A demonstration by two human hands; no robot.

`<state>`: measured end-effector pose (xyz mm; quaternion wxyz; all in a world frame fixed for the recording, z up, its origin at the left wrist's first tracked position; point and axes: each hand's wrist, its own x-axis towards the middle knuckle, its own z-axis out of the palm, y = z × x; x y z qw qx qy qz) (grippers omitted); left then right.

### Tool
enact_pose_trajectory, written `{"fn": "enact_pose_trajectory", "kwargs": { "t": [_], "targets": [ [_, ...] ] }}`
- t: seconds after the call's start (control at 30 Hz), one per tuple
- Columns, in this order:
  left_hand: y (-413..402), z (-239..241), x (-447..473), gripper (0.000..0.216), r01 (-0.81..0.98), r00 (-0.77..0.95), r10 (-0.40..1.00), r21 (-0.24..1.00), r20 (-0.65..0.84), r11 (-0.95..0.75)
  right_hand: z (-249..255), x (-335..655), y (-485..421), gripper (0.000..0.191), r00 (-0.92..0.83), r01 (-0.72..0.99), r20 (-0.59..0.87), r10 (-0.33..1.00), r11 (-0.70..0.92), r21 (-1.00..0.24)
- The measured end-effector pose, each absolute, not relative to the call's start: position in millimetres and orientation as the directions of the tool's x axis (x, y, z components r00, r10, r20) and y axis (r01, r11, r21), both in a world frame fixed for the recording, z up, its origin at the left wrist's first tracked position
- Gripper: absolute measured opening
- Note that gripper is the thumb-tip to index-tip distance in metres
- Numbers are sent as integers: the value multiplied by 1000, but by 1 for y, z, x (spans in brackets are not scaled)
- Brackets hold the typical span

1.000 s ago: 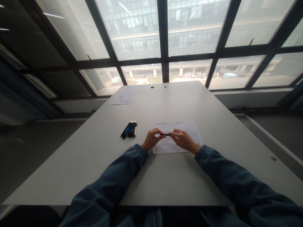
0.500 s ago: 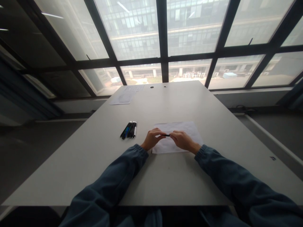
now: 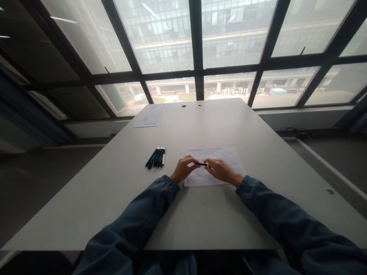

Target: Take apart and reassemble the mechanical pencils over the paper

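Note:
A slim black pen (image 3: pixel 202 164) with a yellow part near its right end is held level above a white sheet of paper (image 3: pixel 197 178). Thumb and fingers of my left hand (image 3: pixel 184 168) pinch its left end. My right hand (image 3: pixel 222 170) is around the yellow end, thumb below and fingers above. The tips at both ends of the pen are hidden by my fingers. To the left of my left hand lies a bundle of pens (image 3: pixel 156 157), mostly black, with some blue and white on them.
The white table (image 3: pixel 212 217) reaches toward large windows. Printed papers (image 3: pixel 146 119) lie at its far left. A dark round cable hole (image 3: pixel 184 106) is near the far edge, and a small dark mark (image 3: pixel 330 191) is at the right edge.
My right fingers have shifted on the pen and parted slightly, so its yellow part now shows. My left hand has stayed in place.

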<state>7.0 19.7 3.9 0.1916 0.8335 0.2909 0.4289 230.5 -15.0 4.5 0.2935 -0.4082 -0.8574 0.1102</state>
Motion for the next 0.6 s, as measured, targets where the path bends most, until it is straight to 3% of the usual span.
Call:
{"fn": "enact_pose_trajectory", "kwargs": {
  "t": [0.3, 0.6],
  "targets": [
    [21, 2, 7, 18, 335, 471, 652, 563, 594, -756, 9, 230, -18, 9, -481, 705, 411, 774, 621, -343],
    [20, 3, 7, 16, 327, 453, 663, 581, 596, -745, 1, 231, -14, 20, -455, 589, 478, 751, 656, -472]
  ]
}}
